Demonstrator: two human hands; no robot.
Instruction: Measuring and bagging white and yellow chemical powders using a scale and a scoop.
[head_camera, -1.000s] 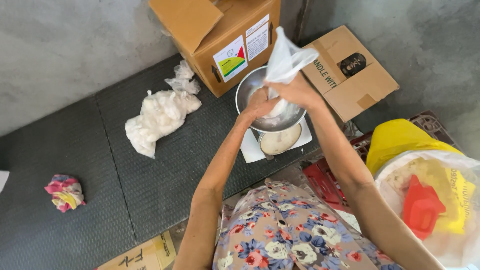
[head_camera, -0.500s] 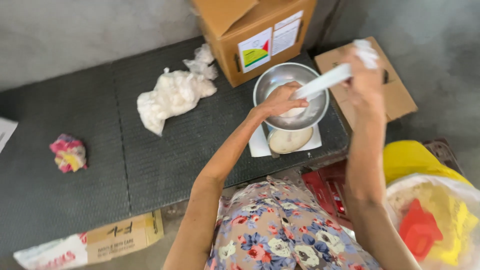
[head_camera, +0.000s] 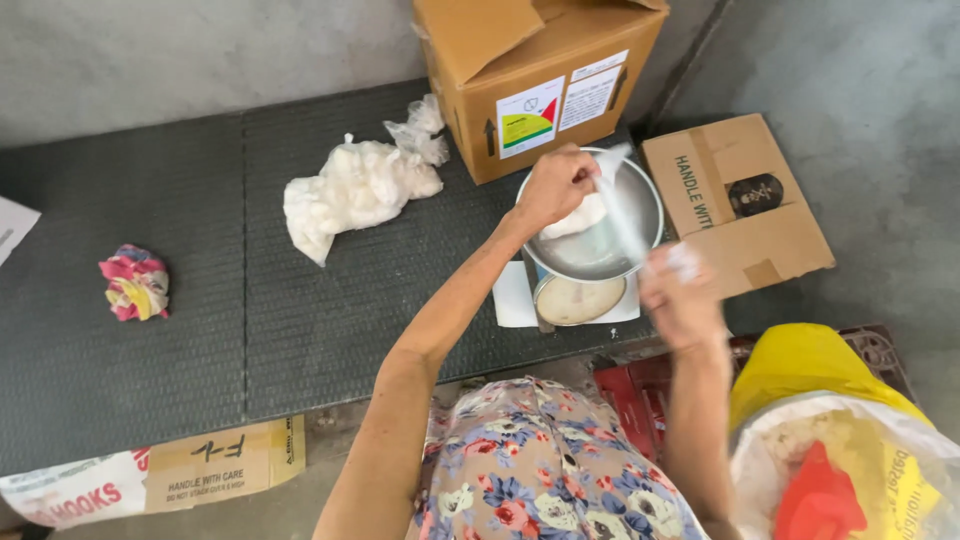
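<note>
Near the worktop's right edge, the metal bowl sits on a scale. Left hand is pinched shut on white stuff w/ a clear plastic bag; right hand is blurred, grip can't tell. Best bet: keep the bag mouth low over the bowl, no spill.

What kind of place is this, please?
Probably a small packing or storage corner, not a shop: a cardboard box stands against a bare concrete wall, a metal bowl rests on a weighing scale, and filled plastic bags lie nearby.
</note>
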